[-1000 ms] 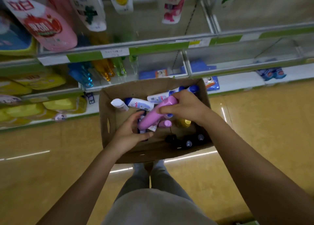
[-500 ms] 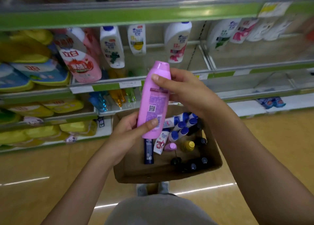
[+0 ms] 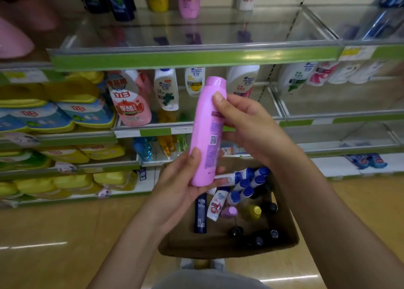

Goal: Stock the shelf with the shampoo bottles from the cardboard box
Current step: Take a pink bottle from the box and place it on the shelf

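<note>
Tall glossy pink plastic shampoo bottle (image 3: 206, 133), cap up, gripped by left hand (image 3: 181, 179) at base, right hand (image 3: 247, 127) near shoulder; likely rigid, slick, best held mid-body.

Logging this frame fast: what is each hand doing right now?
Left hand: grips the lower end of the tall pink plastic shampoo bottle.
Right hand: grips the same bottle near its upper part, thumb on the front.
</note>
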A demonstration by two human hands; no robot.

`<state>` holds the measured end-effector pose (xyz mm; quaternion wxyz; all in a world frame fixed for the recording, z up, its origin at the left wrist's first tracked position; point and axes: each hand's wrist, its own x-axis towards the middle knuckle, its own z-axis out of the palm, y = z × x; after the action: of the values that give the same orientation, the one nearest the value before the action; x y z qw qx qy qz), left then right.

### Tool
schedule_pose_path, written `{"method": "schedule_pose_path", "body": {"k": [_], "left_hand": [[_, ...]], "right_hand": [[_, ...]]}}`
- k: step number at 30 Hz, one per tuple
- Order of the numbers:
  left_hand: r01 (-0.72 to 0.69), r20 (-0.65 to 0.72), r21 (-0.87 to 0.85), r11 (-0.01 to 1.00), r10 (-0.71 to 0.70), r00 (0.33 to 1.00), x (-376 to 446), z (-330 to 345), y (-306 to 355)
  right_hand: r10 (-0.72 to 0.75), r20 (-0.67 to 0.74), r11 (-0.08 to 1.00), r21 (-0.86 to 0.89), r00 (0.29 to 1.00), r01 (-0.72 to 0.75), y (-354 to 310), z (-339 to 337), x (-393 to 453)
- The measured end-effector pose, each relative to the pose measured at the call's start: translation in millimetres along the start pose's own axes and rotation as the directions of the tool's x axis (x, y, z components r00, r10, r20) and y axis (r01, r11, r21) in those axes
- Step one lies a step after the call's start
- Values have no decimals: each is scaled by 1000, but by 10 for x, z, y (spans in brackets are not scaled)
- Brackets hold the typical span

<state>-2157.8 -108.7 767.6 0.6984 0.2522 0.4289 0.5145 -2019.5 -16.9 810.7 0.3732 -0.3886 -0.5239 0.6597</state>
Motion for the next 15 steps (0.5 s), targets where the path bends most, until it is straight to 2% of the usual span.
{"method": "schedule_pose_path", "body": {"k": [2, 4, 7, 9, 13, 15], "left_hand": [[-91, -95, 222, 971, 114, 989, -19, 77, 21], [-167, -130, 430, 887, 244, 961, -28, 142, 28], [-253, -145, 542, 801, 386, 911, -31, 186, 7], [-248, -139, 558, 792, 384, 913, -35, 209, 17], [-152, -83, 365, 918, 195, 977, -44, 151, 174], [-136, -48, 329, 935, 161, 986, -61, 96, 244]], "right_hand": [[-25, -20, 998, -56, 999, 24, -45, 15, -35], [-46, -26, 997, -68, 999, 44, -65, 27, -69], [-80, -24, 992, -99, 997, 77, -72, 58, -101], [-107, -13, 989, -102, 994, 105, -92, 66, -107], [-139, 48, 987, -70, 989, 142, -156, 4, -116], [-134, 81, 990, -28, 988, 137, -180, -33, -120]]}}
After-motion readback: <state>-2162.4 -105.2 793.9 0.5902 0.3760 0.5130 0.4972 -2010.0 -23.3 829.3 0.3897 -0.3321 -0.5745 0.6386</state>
